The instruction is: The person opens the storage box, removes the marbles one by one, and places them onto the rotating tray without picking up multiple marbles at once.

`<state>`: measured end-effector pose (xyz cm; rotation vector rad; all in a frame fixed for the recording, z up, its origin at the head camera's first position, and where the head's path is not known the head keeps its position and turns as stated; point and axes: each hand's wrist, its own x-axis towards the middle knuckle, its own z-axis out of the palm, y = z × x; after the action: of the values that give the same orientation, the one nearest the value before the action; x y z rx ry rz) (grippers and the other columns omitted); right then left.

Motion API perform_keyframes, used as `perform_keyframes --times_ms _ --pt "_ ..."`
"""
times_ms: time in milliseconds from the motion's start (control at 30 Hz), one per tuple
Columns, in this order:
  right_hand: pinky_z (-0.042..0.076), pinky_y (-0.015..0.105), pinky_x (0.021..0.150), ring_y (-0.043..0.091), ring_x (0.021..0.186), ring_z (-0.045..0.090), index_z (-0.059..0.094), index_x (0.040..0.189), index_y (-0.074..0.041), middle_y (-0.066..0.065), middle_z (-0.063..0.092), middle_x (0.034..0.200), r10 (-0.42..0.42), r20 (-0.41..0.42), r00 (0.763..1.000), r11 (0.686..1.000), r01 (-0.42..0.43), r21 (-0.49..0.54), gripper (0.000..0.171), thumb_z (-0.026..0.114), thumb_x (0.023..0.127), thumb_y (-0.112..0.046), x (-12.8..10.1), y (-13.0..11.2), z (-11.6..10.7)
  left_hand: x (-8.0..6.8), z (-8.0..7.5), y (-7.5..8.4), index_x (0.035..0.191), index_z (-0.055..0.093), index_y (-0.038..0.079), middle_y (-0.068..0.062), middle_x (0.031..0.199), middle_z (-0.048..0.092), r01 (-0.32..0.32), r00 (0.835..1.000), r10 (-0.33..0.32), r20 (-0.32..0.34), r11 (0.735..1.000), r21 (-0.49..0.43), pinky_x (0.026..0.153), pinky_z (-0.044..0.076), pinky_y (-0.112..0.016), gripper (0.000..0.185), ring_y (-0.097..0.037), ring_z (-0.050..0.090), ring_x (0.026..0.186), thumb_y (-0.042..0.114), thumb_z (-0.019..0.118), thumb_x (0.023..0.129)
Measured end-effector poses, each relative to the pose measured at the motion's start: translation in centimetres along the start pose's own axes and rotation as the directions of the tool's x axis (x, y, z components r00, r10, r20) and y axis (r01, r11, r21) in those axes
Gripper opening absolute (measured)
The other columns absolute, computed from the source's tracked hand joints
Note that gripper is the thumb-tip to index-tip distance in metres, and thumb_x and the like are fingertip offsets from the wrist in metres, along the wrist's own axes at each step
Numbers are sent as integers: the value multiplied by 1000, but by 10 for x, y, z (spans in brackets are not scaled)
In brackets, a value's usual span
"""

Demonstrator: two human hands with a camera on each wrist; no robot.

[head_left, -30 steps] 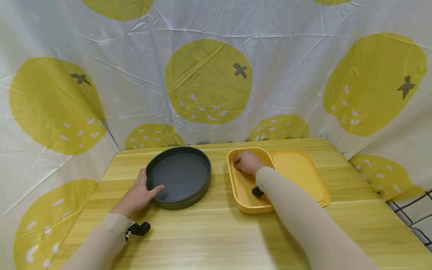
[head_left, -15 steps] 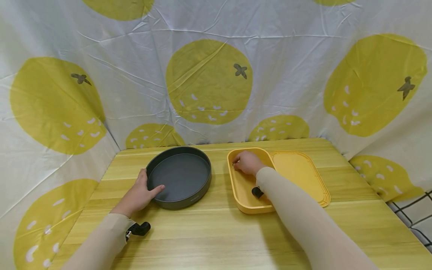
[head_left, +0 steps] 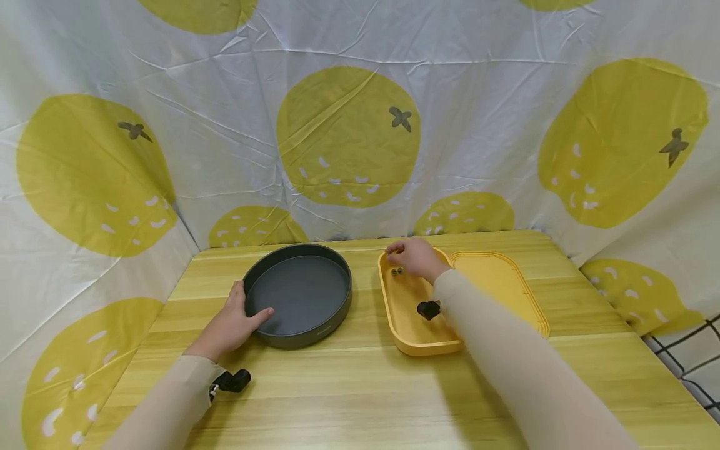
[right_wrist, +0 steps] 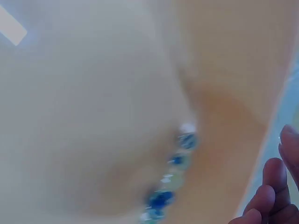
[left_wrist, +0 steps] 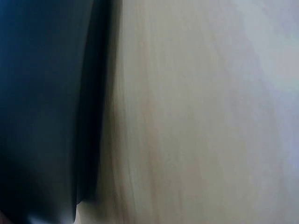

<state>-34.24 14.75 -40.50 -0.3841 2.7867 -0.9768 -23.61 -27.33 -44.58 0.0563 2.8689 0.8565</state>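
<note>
My left hand holds the left rim of a round dark grey cake pan, thumb over the inside and fingers along the outer wall. In the left wrist view the dark pan wall fills the left side. My right hand is raised over the far left corner of a yellow rectangular box. Its thumb and fingertips are drawn together, with a glint of a small glass marble showing between them. Several blue and greenish glass marbles lie along the box wall in the right wrist view. Two marbles show from above.
A flat yellow lid lies right of the box, partly behind my right sleeve. The wooden table ends at a white lemon-print cloth at the back and sides. A black wire grid stands at the right edge.
My right hand has risen from inside the box to its far rim, uncovering two marbles below. My left hand and the pan have stayed put.
</note>
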Motion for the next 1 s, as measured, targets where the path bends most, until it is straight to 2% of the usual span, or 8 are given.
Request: perform_keyframes --times_ms 67,133,200,300,433,533,767,1000 --pt "49 33 58 14 62 51 73 135 -16 16 68 135 5 1 1000 1000 -5 29 33 64 107 -31 -1 -9 -4 0 0 0 164 -11 -8 -33 173 -10 -2 1000 2 -1 1000 0 128 13 -67 117 -52 2 161 61 60 102" --pt "52 36 61 18 66 57 72 136 -18 16 67 139 -9 1 1000 999 9 40 34 63 107 -32 -1 -18 -6 0 0 0 164 -11 -9 -33 173 -10 -3 1000 3 -2 1000 -2 128 13 -67 117 -52 2 161 60 60 102" --pt "58 40 75 23 89 67 72 137 -19 15 66 141 -32 -1 999 999 32 32 35 63 106 -33 -2 -29 -6 0 0 0 164 -12 -9 -33 173 -10 -3 1000 3 0 1000 -5 128 13 -67 117 -52 1 161 61 60 102" --pt "58 42 91 28 114 67 72 137 -18 14 65 143 -65 7 998 997 65 40 36 64 106 -34 -1 -44 -4 0 0 0 164 -12 -8 -33 172 -10 0 1000 0 3 1000 -5 128 13 -67 117 -52 1 160 60 60 102" --pt "53 34 65 22 76 62 73 135 -18 13 68 138 -91 32 995 991 87 102 34 66 105 -33 2 -64 5 0 0 1 163 -13 -9 -33 172 -10 1 1000 -1 7 1000 4 128 13 -67 117 -53 2 160 59 60 102" --pt "48 29 63 16 70 57 75 132 -17 11 72 131 -127 41 991 986 121 117 31 68 104 -30 3 -80 14 -1 -1 1 163 -13 -9 -34 172 -10 1 1000 -1 6 1000 4 128 13 -67 116 -53 2 160 59 60 102" --pt "58 31 85 20 103 71 79 125 -15 2 79 117 -222 66 973 974 218 65 27 72 102 -27 6 -115 40 -6 -5 2 163 -12 -10 -34 172 -10 13 1000 -13 8 1000 -1 128 13 -67 117 -54 2 160 59 60 102" --pt "58 31 90 19 105 72 79 123 -13 -1 81 113 -249 89 964 967 243 71 27 74 100 -24 5 -134 59 -5 -3 4 164 -13 -8 -32 173 -11 21 1000 -21 17 999 -24 129 13 -66 117 -52 1 161 60 60 102"
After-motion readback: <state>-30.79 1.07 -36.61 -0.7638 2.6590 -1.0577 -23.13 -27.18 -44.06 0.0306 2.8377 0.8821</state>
